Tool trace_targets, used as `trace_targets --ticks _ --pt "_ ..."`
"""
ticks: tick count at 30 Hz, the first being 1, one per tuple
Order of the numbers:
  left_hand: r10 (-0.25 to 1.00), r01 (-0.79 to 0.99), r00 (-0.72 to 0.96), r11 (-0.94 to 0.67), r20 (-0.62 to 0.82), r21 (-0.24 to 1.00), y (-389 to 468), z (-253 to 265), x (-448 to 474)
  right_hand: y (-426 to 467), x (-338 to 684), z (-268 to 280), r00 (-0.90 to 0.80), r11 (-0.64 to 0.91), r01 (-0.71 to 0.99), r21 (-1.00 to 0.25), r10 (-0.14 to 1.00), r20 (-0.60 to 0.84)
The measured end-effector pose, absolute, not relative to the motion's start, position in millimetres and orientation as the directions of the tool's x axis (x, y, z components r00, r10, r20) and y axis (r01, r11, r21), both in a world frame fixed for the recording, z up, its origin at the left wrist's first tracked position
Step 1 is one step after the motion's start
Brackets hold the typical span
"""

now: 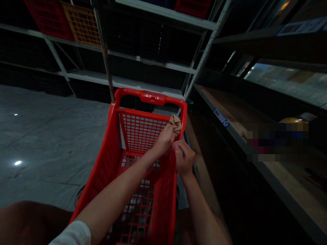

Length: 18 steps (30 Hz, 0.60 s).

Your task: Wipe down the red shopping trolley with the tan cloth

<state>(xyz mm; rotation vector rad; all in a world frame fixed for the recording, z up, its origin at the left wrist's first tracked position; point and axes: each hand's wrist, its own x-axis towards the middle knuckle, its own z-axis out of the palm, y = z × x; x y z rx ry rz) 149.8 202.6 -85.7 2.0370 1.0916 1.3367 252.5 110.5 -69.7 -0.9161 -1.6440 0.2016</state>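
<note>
A red plastic shopping cart (102, 153) stands in front of me, its handle at the far end. My left hand (167, 136) reaches across the basket and is closed on a crumpled tan cloth (175, 119) by the inner right corner, below the handle. My right hand (184, 156) is at the cart's right rim, fingers curled in. Whether it grips the rim or something small cannot be made out. The two hands are close together. The basket's grid floor and back panel show between my arms.
Metal shelving (158, 64) stands behind the cart, with a red crate (49, 18) and a yellow crate (83, 23) at upper left. Along the right runs a shelf (230, 112) with blue-white labels and blurred items. Grey floor (43, 136) lies to the left.
</note>
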Motion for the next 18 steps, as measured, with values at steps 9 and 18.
trace_targets --ticks 9,18 --pt "0.626 0.561 0.603 -0.774 0.494 0.295 227.3 -22.1 131.3 136.5 264.4 -60.6 -0.323 0.784 0.536 -0.313 0.533 0.782" --pt "0.761 0.786 0.540 -0.609 0.359 0.110 244.6 -13.3 -14.4 141.5 265.2 -66.0 -0.329 0.770 0.567 -0.293 0.538 0.776"
